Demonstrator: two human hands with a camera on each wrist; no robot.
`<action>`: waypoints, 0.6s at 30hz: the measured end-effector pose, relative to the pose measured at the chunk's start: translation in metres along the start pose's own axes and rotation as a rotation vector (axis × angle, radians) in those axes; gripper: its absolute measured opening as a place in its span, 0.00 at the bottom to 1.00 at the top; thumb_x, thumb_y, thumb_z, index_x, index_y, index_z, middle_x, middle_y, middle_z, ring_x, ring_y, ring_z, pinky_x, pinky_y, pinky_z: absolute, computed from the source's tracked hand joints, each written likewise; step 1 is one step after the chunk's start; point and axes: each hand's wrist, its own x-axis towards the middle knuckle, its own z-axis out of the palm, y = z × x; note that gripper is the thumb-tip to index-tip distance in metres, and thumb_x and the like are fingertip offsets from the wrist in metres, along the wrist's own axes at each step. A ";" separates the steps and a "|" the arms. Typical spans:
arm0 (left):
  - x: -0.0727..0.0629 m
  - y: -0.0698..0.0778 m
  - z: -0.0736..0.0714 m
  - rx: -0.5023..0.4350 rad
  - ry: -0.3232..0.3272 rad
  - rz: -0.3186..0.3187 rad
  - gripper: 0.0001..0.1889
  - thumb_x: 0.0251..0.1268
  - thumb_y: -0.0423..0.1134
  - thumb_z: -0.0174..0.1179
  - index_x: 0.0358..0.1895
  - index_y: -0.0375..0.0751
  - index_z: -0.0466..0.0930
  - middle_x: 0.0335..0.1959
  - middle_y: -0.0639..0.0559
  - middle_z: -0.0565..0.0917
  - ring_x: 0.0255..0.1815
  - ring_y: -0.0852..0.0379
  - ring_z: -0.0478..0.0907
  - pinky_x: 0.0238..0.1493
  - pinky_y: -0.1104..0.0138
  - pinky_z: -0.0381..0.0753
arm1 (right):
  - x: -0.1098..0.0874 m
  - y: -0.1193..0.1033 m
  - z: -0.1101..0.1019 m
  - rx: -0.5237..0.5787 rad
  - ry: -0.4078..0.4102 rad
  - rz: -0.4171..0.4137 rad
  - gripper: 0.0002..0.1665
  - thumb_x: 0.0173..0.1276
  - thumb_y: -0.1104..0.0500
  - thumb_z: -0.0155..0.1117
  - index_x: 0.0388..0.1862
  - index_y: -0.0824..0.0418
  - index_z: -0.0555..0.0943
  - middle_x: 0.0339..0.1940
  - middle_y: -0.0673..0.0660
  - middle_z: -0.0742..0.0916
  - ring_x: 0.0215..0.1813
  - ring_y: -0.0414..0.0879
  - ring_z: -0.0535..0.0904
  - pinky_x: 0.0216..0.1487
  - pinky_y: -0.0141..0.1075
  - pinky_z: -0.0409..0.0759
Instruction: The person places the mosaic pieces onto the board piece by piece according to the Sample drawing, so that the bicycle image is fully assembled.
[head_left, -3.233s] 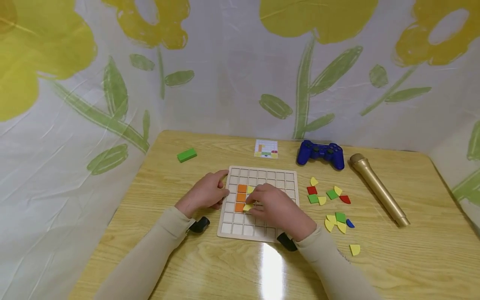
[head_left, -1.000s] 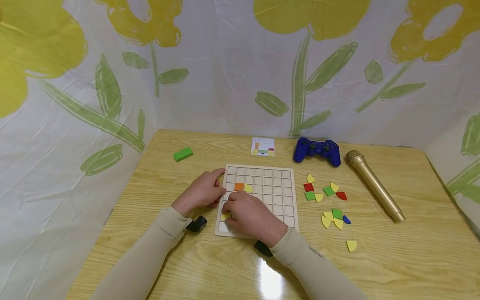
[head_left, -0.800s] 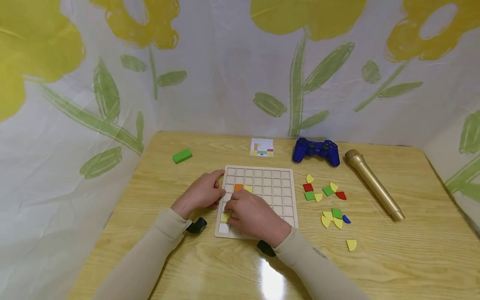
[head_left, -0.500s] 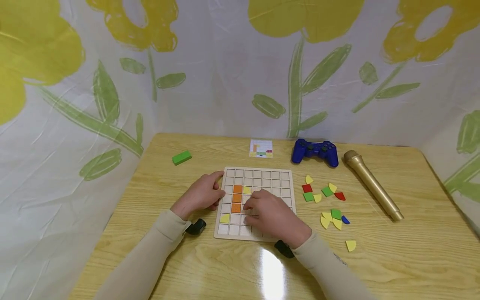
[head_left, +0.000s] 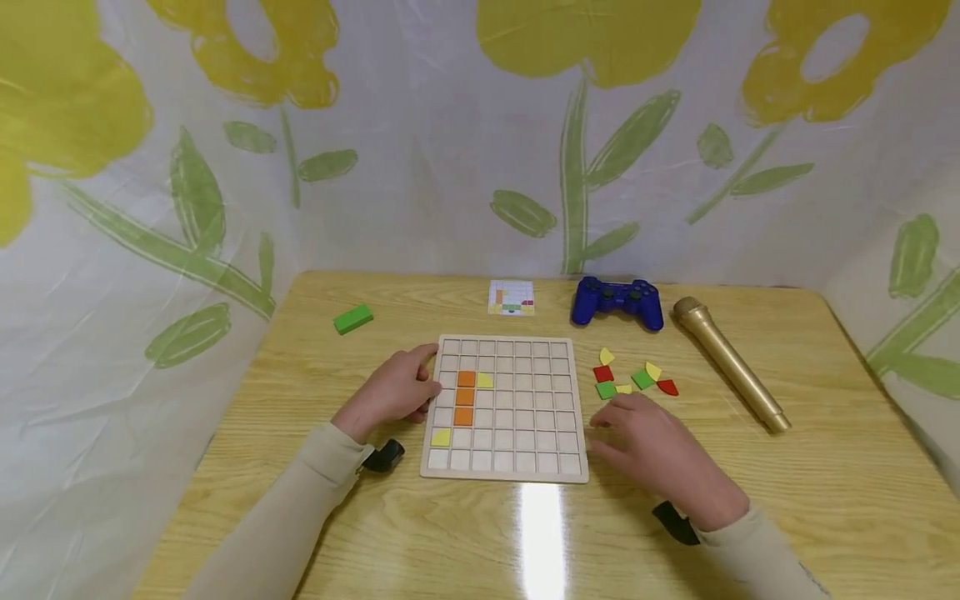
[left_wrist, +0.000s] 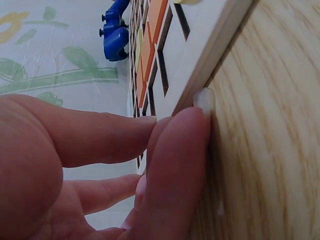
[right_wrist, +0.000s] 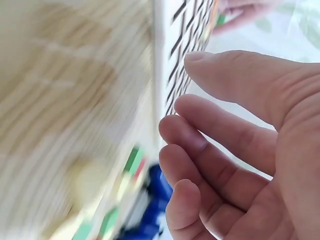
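A wooden grid board (head_left: pixel 517 417) lies flat on the table. Three orange square tiles (head_left: pixel 464 397) form a column on it, with a yellow quarter-round tile (head_left: pixel 485 380) right of the top one. Another yellow tile (head_left: pixel 441 437) sits in the leftmost column, second row from the front. My left hand (head_left: pixel 386 392) holds the board's left edge, thumb and fingertip against the rim in the left wrist view. My right hand (head_left: pixel 660 454), fingers loosely bent with nothing between them, hovers just off the board's right side. It hides some of the loose pieces beneath it.
Loose pieces lie right of the board, among them a red square (head_left: pixel 603 373), a green square (head_left: pixel 642 379) and a red quarter-round (head_left: pixel 667 387). Behind are a pattern card (head_left: pixel 512 297), a blue game controller (head_left: pixel 617 302), a gold microphone (head_left: pixel 731 367) and a green block (head_left: pixel 353 319).
The right hand brought a yellow tile to the board's left column, let go of it there, then moved right off the board. The left hand stays at the board's left edge.
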 end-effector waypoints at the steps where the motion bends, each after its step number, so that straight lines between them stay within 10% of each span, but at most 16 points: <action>1: 0.000 -0.001 0.000 0.001 -0.001 0.004 0.38 0.78 0.34 0.61 0.87 0.44 0.58 0.46 0.43 0.77 0.29 0.53 0.82 0.28 0.64 0.89 | -0.007 0.005 -0.003 -0.010 0.005 0.013 0.11 0.66 0.54 0.81 0.45 0.56 0.92 0.44 0.50 0.90 0.49 0.47 0.86 0.52 0.46 0.90; 18: -0.001 0.000 -0.001 -0.007 0.000 -0.002 0.38 0.78 0.33 0.61 0.87 0.45 0.58 0.45 0.43 0.78 0.29 0.53 0.82 0.28 0.64 0.89 | -0.090 0.051 -0.016 -0.075 -0.098 0.346 0.17 0.65 0.44 0.81 0.41 0.55 0.90 0.36 0.47 0.90 0.41 0.47 0.84 0.46 0.52 0.87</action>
